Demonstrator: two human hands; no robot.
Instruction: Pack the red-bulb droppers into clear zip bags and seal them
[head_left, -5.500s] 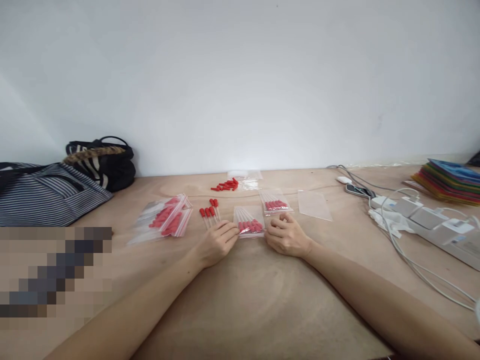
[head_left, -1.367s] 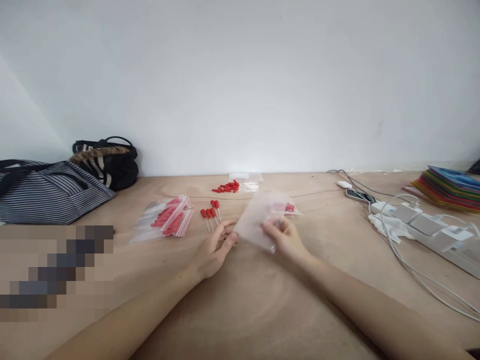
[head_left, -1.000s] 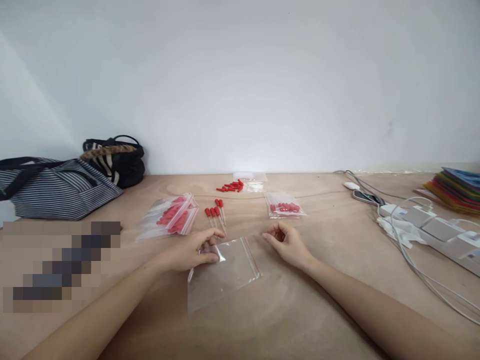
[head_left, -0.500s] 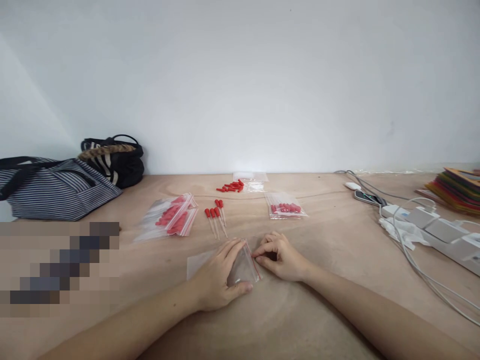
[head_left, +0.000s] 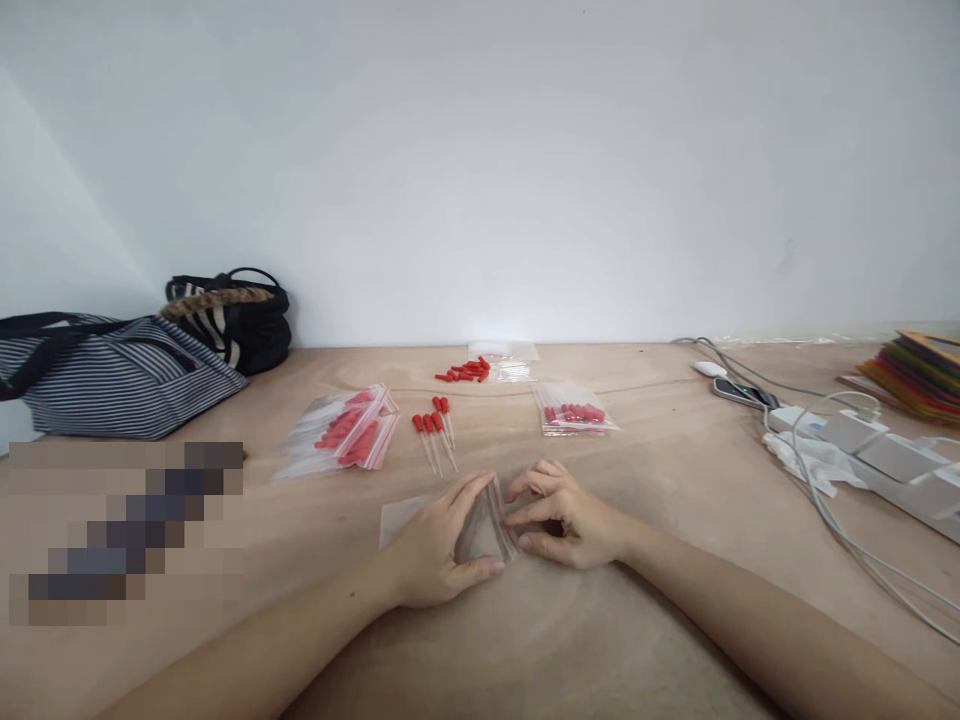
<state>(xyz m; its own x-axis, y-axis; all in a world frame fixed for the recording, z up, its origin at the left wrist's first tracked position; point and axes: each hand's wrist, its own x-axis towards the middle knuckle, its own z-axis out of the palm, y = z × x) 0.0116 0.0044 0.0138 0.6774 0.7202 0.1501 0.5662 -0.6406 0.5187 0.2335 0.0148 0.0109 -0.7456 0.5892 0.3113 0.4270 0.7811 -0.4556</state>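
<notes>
My left hand lies over a clear zip-lock bag on the table, its fingers and thumb spread apart along the bag's two sides. At the bag's zip edge, my right hand has its fingers curled, with index finger and thumb at the edge. Part of the bag is hidden under the left palm. Beyond the hands lie several droppers with red bulbs and thin clear tubes. Filled zip-lock bags with red bulbs are stacked to the left, and another bagged group sits to the right.
Loose red rubber bulbs lie at the back beside thin clear tubes on a bag. A power strip with cables and a phone-like device stand right. Colored sheets are stacked far right. A striped bag stands left.
My right index finger and thumb have moved slightly apart at the zip edge. The left hand stays on the bag. The whole view has shifted slightly.
</notes>
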